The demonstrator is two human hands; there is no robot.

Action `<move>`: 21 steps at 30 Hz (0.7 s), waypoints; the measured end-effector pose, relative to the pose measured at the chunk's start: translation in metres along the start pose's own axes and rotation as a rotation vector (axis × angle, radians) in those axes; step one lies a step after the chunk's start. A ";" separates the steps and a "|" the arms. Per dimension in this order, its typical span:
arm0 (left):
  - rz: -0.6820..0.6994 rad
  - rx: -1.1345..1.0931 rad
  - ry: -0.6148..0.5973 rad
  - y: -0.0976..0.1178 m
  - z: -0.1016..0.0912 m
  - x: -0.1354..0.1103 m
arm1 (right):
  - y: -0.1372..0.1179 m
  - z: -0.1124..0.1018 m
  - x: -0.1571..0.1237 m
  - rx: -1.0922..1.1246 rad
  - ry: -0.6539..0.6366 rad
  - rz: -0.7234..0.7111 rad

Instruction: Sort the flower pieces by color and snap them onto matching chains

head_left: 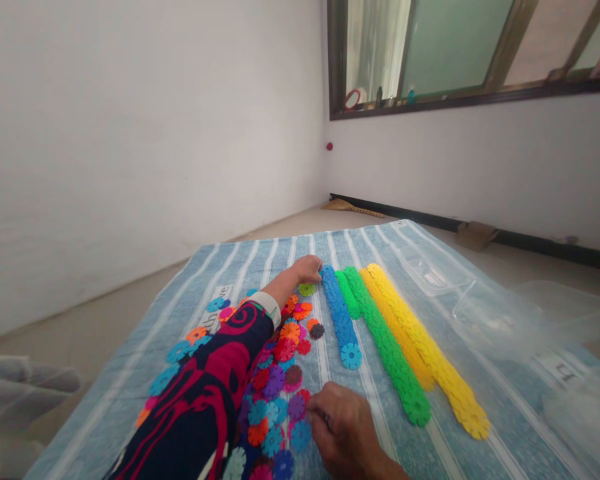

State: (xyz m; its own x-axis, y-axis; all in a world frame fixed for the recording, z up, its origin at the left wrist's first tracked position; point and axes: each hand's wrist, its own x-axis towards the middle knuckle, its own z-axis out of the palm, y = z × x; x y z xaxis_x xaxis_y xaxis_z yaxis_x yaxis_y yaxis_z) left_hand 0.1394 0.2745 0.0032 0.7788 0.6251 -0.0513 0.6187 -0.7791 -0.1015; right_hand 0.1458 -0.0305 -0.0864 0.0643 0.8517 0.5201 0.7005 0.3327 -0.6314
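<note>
In the head view, a blue-and-white striped cloth (180, 307) lies under a spread of notched plastic discs and strips of interlinked discs. The left hand (307, 269), in a dark sleeve (220, 373) with crimson swirls and a pale cuff, reaches to the far end of the blue strip (337, 313). Its fingertips meet at that end; whether its grip is closed on the strip or merely touching it, I cannot tell. The blue strip lies flat, running from those fingers toward the wearer.

The right hand (345, 427) is nearer, beside the right edge of the loose discs (275, 383). Its fingers are curled in (the grip looks nearly closed), but I cannot tell whether anything is pinched there. The loose discs are heaped in blue, purple, red, orange and pink, partly hidden by the left forearm.

Right of the blue strip lie a short green strip (347, 298), a long green strip (387, 350), then an amber strip (399, 335) alongside a bright yellow strip (425, 340). Clear plastic containers (433, 273) stand farther right. Beyond the cloth, a broom (353, 208) lies on the floor.
</note>
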 end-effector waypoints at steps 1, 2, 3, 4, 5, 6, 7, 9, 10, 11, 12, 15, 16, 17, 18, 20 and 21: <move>0.003 0.002 0.001 0.000 0.000 0.000 | 0.000 0.000 0.000 -0.001 0.002 -0.005; 0.006 0.004 0.001 0.001 -0.001 0.001 | 0.000 0.000 0.000 -0.002 0.006 -0.007; 0.011 0.007 0.000 0.001 -0.001 0.001 | 0.000 0.000 0.000 -0.005 0.009 -0.006; 0.016 0.009 -0.001 0.001 -0.001 0.001 | 0.000 0.000 0.000 -0.008 0.010 -0.004; 0.021 0.011 -0.003 0.002 -0.001 0.001 | 0.000 0.000 0.000 -0.009 0.007 -0.001; 0.026 0.014 -0.004 0.002 -0.001 0.001 | 0.000 0.000 0.000 -0.009 0.001 0.001; 0.030 0.016 -0.004 0.001 0.000 0.001 | 0.000 0.000 0.000 -0.006 -0.003 0.001; 0.034 0.020 -0.001 0.001 0.001 0.001 | 0.000 -0.001 0.000 0.003 -0.004 -0.002; 0.034 0.022 0.001 0.001 0.001 0.001 | 0.000 -0.001 0.000 0.005 -0.002 -0.004; 0.034 0.024 0.001 0.001 0.001 0.001 | 0.000 -0.001 0.000 0.006 0.005 -0.008; 0.034 0.027 0.000 0.000 0.001 0.001 | 0.000 -0.001 0.000 0.003 0.013 -0.012; 0.033 0.038 -0.008 0.000 0.002 0.001 | -0.001 -0.001 0.000 -0.003 0.032 -0.017; 0.031 0.043 -0.010 0.000 0.003 0.001 | -0.001 -0.001 0.000 -0.003 0.038 -0.018; 0.030 0.048 -0.012 0.000 0.004 0.001 | -0.001 0.000 0.000 -0.003 0.042 -0.020; 0.028 0.052 -0.013 0.000 0.004 0.001 | -0.001 0.000 0.000 -0.001 0.043 -0.022; 0.024 0.058 -0.015 -0.001 0.006 0.001 | -0.001 -0.001 0.000 0.002 0.046 -0.027; 0.023 0.060 -0.016 -0.001 0.006 0.001 | -0.001 -0.001 0.000 0.003 0.044 -0.026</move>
State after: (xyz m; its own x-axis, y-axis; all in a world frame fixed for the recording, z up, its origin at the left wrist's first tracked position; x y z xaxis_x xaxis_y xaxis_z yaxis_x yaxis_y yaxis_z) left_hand 0.1389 0.2762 -0.0030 0.7908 0.6080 -0.0700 0.5928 -0.7894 -0.1591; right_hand 0.1455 -0.0312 -0.0848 0.0777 0.8239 0.5613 0.6999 0.3559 -0.6193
